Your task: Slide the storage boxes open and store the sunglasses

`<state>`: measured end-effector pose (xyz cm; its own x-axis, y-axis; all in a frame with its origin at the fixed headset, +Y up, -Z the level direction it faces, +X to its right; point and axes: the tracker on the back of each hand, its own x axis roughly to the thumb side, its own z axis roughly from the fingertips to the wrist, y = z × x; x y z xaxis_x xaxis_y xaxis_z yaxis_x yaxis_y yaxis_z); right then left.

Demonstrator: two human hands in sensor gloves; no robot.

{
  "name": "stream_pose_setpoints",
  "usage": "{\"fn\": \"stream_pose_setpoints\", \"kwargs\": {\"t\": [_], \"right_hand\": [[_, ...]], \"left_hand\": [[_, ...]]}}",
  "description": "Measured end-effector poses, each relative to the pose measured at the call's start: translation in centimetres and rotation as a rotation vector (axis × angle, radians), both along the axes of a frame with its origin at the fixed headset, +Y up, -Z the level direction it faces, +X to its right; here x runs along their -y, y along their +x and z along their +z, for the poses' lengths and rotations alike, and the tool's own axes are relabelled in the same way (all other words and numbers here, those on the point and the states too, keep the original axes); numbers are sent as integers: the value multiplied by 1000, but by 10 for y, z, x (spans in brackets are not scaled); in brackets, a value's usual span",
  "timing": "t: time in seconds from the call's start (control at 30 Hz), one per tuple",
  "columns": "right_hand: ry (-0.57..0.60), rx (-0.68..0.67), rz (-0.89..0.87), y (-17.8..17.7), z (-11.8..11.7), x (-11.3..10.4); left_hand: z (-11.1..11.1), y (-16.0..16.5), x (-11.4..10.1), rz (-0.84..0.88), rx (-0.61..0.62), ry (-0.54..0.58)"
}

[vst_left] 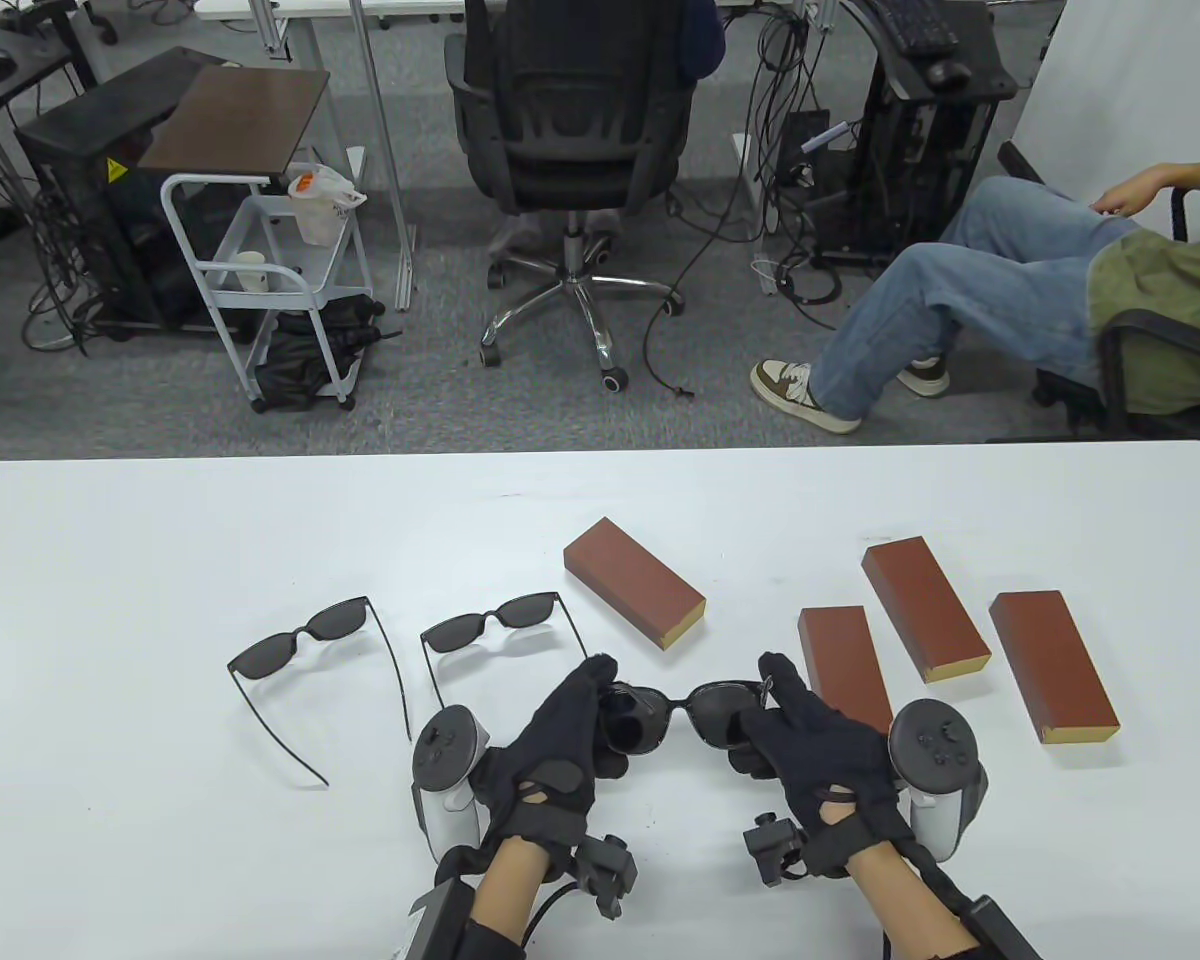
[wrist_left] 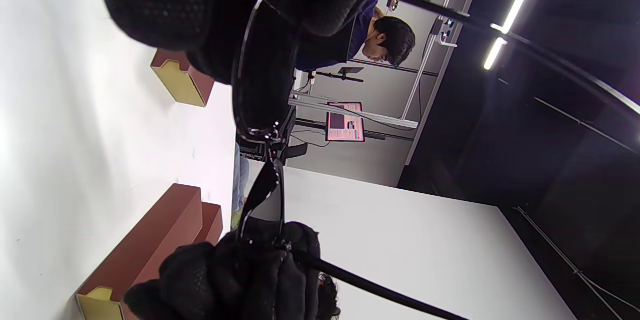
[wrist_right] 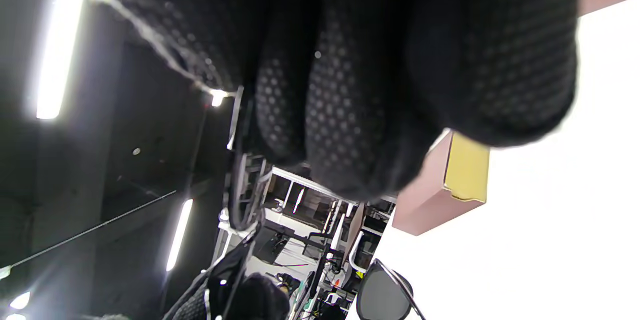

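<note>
At six o'clock on the white table (vst_left: 160, 520), just off its surface, a pair of dark sunglasses (vst_left: 695, 712) is held between both gloved hands; the left hand (vst_left: 560, 750) curls its fingers round the left lens end, the right hand (vst_left: 810, 750) pinches the right end with thumb and curled fingers, its forefinger lying along the frame; in the left wrist view the same sunglasses (wrist_left: 260, 84) run between the two gloves with their arms unfolded. At nine o'clock of the hands lie two more pairs, arms open: one (vst_left: 505, 625) just beside the left hand, the other (vst_left: 305, 640) further out. At twelve o'clock lies a closed red-brown storage box (vst_left: 632, 582) with a yellow end; at two to three o'clock lie three more boxes, the nearest (vst_left: 842, 665) just beside the right hand, then a second (vst_left: 923, 605) and a third (vst_left: 1052, 665). No writing shows on boxes or glasses. Beyond the table stand an office chair (vst_left: 570, 130) and a white trolley (vst_left: 260, 280); a seated person (vst_left: 1010, 280) is at two o'clock.
</note>
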<state>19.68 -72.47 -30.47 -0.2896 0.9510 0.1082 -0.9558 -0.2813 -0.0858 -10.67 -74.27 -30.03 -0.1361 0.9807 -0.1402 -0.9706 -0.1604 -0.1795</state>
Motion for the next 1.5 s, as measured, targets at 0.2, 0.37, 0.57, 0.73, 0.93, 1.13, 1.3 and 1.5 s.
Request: {"fn": "stream_pose_setpoints", "kwargs": {"t": [0.2, 0.37, 0.57, 0.73, 0.93, 1.13, 1.3, 1.5], "right_hand": [[39, -89, -41, -4, -1, -1], [60, -169, -86, -5, -2, 1], [66, -205, -171, -7, -2, 5], [59, -163, -201, -6, -1, 5], [51, -128, -189, -3, -1, 6], [40, -113, -189, -2, 0, 5], [32, -101, -184, -1, 0, 6], [-10, -20, -150, 6, 1, 8]], "left_hand": [[1, -1, 0, 16, -7, -15], [2, -2, 0, -2, -32, -22], [2, -5, -3, -89, -89, -11], [2, -8, -4, -141, -130, -6], [1, -9, -2, -170, -146, 1], [1, -10, -1, -163, -154, -1], [1, -10, 0, -176, -173, 10], [1, -3, 3, -97, -89, 10]]}}
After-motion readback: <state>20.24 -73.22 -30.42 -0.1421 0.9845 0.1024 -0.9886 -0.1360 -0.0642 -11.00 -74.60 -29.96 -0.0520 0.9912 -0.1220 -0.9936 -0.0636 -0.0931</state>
